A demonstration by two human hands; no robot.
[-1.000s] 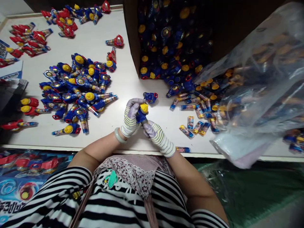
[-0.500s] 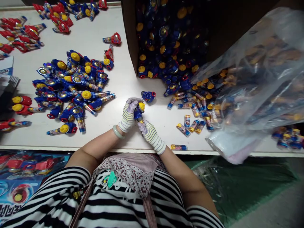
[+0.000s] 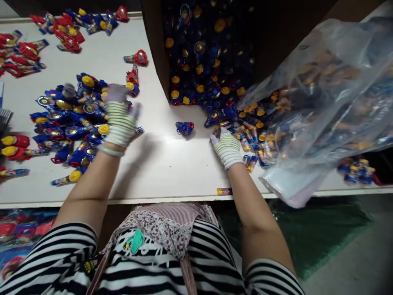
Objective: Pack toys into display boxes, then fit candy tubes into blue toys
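Note:
My left hand [image 3: 118, 116], in a striped glove, is over the right side of a pile of blue toys [image 3: 75, 132]. Its fingers are spread and partly blurred, and a blurred object hangs in the air left of it. My right hand [image 3: 227, 147], gloved too, reaches down to the small printed tubes [image 3: 245, 141]; its fingertips are over them, and whether it grips one is hidden. Between my hands a single blue toy [image 3: 185, 128] with a red part lies on the white table [image 3: 166, 172].
A dark box [image 3: 158, 53] full of blue and yellow pieces stands at the back. Clear plastic bags [image 3: 319, 106] of pieces cover the right side. Red toys [image 3: 27, 53] lie at the far left. One tube [image 3: 224, 191] lies near the front edge.
My hands have moved apart, the left to the blue pile and the right to the tubes. The blue toy that they held together has left them. The view has shifted slightly.

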